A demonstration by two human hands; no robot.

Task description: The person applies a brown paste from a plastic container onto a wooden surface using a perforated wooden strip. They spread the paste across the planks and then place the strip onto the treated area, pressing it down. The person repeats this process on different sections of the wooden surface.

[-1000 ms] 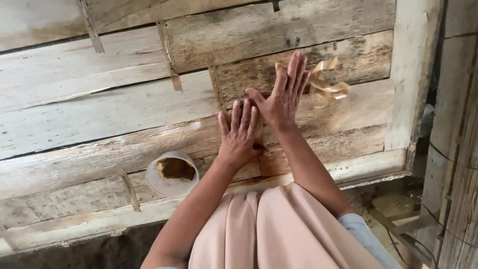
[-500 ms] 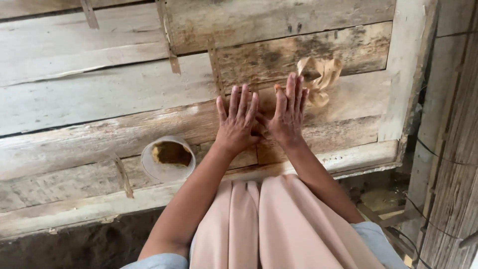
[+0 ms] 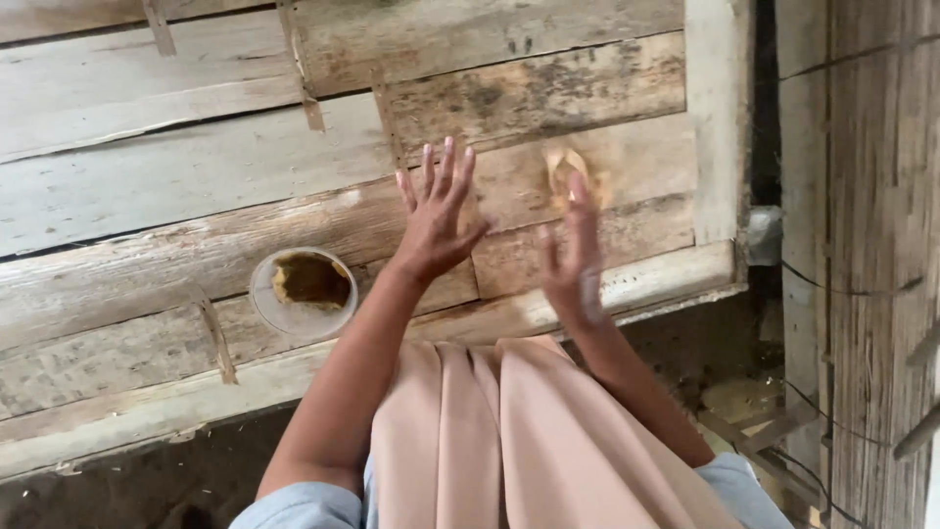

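Note:
My left hand (image 3: pixel 436 211) rests flat on the worn wooden planks (image 3: pixel 176 176), fingers spread and holding nothing. To its right, my right hand (image 3: pixel 573 257) is lifted off the boards and turned edge-on, with straight fingers and some motion blur. Just beyond its fingertips a curled tan strip (image 3: pixel 566 168) lies on the wood; the fingers are not closed around it. A small white bowl (image 3: pixel 294 328) holding a brown lump sits on the planks left of my left forearm.
My knees under a peach skirt (image 3: pixel 490 431) press against the platform's front edge (image 3: pixel 646 284). Thin wooden slivers (image 3: pixel 217 343) lie across the boards. A woven bamboo wall (image 3: pixel 862 196) stands at the right, with dirt floor and scraps below.
My right hand has pulled back from the boards and turned on edge, leaving the tan strip on the wood. My left hand slid a little forward. The view shifted right.

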